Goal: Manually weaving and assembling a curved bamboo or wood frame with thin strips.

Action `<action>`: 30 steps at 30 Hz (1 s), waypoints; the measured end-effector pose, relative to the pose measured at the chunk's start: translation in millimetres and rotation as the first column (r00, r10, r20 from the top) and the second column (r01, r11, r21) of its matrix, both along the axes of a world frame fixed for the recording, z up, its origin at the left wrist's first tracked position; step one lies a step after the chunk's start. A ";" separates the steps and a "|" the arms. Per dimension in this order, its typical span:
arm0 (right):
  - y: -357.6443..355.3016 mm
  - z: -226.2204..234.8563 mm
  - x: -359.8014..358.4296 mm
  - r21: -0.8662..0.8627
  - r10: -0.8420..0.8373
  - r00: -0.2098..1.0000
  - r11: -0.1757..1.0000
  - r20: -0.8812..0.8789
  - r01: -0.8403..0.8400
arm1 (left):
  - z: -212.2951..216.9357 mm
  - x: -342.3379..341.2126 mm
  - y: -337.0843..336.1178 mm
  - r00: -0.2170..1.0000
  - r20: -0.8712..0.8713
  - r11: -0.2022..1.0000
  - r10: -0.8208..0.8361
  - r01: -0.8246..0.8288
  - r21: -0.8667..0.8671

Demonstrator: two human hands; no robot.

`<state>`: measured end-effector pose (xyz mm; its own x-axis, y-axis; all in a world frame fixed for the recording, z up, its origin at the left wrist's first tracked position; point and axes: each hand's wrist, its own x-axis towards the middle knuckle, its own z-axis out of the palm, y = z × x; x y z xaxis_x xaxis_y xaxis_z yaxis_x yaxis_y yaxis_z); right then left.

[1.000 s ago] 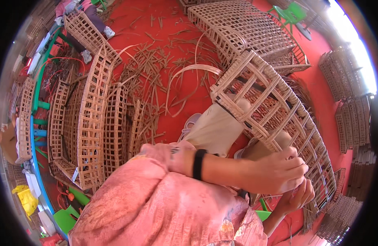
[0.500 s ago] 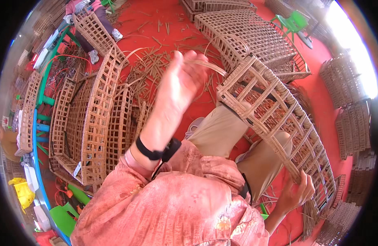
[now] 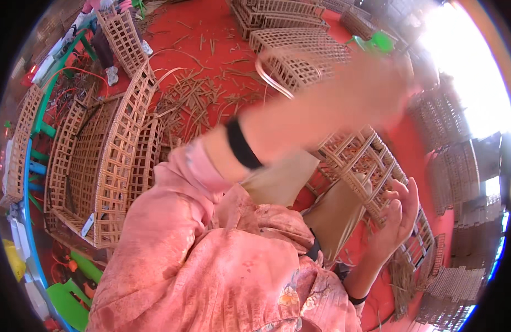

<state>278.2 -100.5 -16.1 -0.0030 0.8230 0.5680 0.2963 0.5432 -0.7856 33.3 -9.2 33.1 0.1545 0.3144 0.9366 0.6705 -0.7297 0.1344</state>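
A small pale tag [image 3: 88, 225] sits on the lower corner of a large basket [image 3: 120, 166] at left, any writing on it too small to read; on the worker's lap, a woven cane basket [image 3: 351, 159] rests over knees in tan trousers [image 3: 336, 207], its open lattice running down to the right; the right hand [image 3: 398, 214] is raised in front of the lattice's near side, fingers apart and partly bent, with nothing visible in them, though whether they touch the cane cannot be told; the left hand [image 3: 384, 83], at the end of a bare forearm with a black band [image 3: 241, 144], is up beyond the basket's far end, too blurred to tell whether its fingers are wide, narrow or holding anything; that arm hides the upper part of the basket and, with the hand, part of a green chair [image 3: 382, 42]; glare washes out the upper right; a co-worker [image 3: 103, 50] at upper left is cut off by the frame.
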 end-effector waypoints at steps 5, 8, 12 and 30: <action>-6.1 26.6 -28.2 -0.232 -0.038 0.823 0.966 -0.566 -0.115 | -51.1 75.3 -64.3 0.958 -0.287 1.000 -0.008 0.006 -0.007; 17.3 8.0 37.7 -0.180 0.152 0.715 0.913 -0.682 -0.366 | -55.7 52.6 -81.9 0.958 -0.270 0.994 -0.096 0.079 -0.074; 22.9 13.7 58.6 -0.070 0.265 0.567 0.864 -0.780 -0.499 | -57.9 -10.1 -83.1 0.951 -0.270 0.980 0.152 -0.180 -0.082; 24.5 0.6 -88.9 -0.300 0.435 0.702 0.684 -0.564 -0.665 | -52.0 -74.7 -115.0 0.919 -0.240 0.863 0.312 -0.380 -0.333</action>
